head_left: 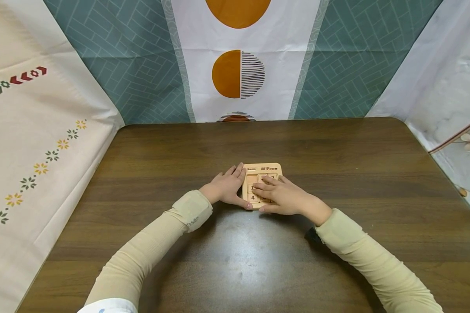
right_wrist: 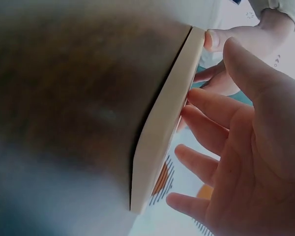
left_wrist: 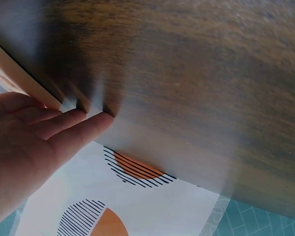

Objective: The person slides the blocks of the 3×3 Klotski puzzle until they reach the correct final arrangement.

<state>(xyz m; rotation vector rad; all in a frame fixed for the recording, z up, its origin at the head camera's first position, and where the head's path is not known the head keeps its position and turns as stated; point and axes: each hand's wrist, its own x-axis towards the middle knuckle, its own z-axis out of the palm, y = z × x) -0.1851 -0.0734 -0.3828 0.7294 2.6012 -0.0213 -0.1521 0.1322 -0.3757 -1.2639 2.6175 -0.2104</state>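
A light wooden sliding number puzzle (head_left: 275, 165) lies flat on the table, printed characters along its far edge. The tiles marked 4 (head_left: 253, 198) and 2 (head_left: 273, 176) show; others are partly covered by fingers. A gap without a tile is at the grid's far left corner. My left hand (head_left: 227, 188) rests along the puzzle's left side, thumb at the near left corner and fingers extended. Over the tiles lies my right hand (head_left: 287, 198), its fingers spread and fairly straight, fingertips touching the tiles. In the right wrist view the puzzle's side (right_wrist: 162, 118) is seen edge-on.
The brown wooden table (head_left: 160, 152) extends around the puzzle. Behind it hangs a patterned cloth (head_left: 141, 65) in teal and white; pale cloths (head_left: 31, 139) border the left and right sides. A small dark object (head_left: 312, 235) sits beneath the right wrist.
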